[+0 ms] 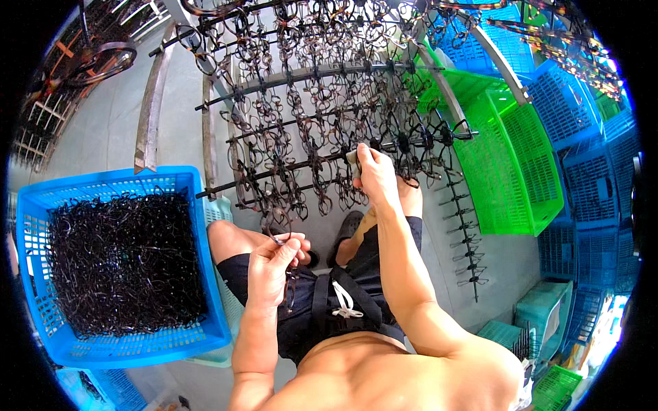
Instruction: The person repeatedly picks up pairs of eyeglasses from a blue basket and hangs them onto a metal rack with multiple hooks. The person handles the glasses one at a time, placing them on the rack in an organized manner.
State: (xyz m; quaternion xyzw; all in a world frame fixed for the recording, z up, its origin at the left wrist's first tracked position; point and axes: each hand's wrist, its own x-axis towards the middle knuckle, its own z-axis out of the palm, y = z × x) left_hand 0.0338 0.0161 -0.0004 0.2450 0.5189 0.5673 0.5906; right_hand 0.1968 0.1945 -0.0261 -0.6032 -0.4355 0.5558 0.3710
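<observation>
My left hand (pixel 271 267) is closed on a thin, dark, glossy looped piece (pixel 277 223) that looks like an eyeglass frame. Part of it dangles below the fingers. My right hand (pixel 377 177) is pinched at the nearest black rod (pixel 274 174), by a small greyish thing (pixel 353 163) mostly covered by the fingers. I cannot make out what that is. Many similar dark loops (pixel 319 179) hang from the rods in front of me. To my left, a blue basket (pixel 218 301) is heaped with tangled dark, thin, curved pieces (pixel 127 267).
Metal bars (pixel 152 103) support the rods. A long rod with small black clips (pixel 468 246) stands right of my legs. Green crates (pixel 504 168) and stacked blue crates (pixel 589 185) line the right side. A teal crate (pixel 545 312) sits at lower right. More loops hang overhead.
</observation>
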